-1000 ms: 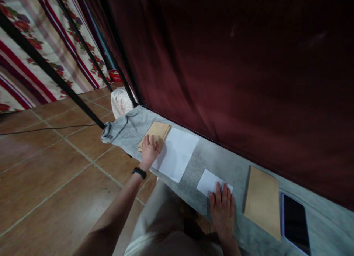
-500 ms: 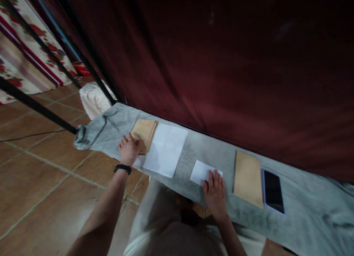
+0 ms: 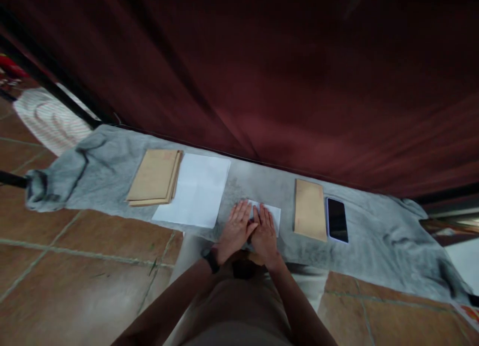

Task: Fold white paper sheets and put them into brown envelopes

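Both my hands lie flat, side by side, on a small folded white paper (image 3: 272,214) on the grey cloth (image 3: 262,186). My left hand (image 3: 237,230), with a black band on its wrist, has its fingers stretched out over the paper's left part. My right hand (image 3: 265,230) covers the middle of the paper, fingers straight. To the left lie a larger white sheet (image 3: 195,189) and a stack of brown envelopes (image 3: 154,176). On the right sit a single brown envelope (image 3: 309,208) and a black phone (image 3: 337,219).
A dark red curtain (image 3: 262,77) hangs right behind the cloth. Brown floor tiles (image 3: 75,266) lie to the left and in front. A striped white bundle (image 3: 48,119) and a black bar (image 3: 45,77) are at the far left.
My left hand left the stack of brown envelopes and came right to join the right hand on the small paper. The view swung to the right.
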The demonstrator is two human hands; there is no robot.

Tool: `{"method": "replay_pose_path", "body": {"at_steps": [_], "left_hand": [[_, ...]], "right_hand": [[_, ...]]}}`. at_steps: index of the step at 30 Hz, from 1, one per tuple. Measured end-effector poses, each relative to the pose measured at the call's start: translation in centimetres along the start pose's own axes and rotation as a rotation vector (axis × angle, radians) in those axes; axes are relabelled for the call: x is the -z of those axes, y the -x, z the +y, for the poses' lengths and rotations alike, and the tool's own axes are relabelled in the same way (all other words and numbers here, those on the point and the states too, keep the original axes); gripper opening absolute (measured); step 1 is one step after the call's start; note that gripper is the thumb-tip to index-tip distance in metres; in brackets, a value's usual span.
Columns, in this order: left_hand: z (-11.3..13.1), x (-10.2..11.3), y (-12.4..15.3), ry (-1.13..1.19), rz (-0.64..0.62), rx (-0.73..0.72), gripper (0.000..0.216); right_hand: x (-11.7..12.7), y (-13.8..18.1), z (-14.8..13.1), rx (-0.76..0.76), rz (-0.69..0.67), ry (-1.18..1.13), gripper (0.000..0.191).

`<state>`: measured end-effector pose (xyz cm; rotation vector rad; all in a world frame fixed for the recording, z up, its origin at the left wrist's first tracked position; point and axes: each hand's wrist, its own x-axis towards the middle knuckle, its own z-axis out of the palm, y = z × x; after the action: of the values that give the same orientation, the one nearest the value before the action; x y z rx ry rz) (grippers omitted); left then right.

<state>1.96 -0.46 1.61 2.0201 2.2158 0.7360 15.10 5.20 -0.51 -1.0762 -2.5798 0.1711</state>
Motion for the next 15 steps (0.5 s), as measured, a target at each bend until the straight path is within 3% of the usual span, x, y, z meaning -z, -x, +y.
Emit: {"method": "replay_pose_path", "body": {"at_steps": [2,6,10,15], "left_hand": [[0.7,-0.7,0.1,-0.032,-0.079,-0.068,0.062],[-0.5,-0.1,0.1,-0.073,-0.171,-0.158,0.070],[-0.9,0.5,-0.2,-0.076,-0.247,-0.243,0.062],[-0.5,0.8,-0.7,-0.070,-0.277,-0.316,0.060]], "right_hand": [[0.2,0.7,0.9,0.022,0.012,0.006,0.056],[0.6,2.0,2.6,0.025,0.027,0.005,0.055],[0.9,2.5,4.1,-0.023,0.046,-0.019,0.055],[1.0,1.5,4.3,0.012,0.040,-0.075,0.053]]}}
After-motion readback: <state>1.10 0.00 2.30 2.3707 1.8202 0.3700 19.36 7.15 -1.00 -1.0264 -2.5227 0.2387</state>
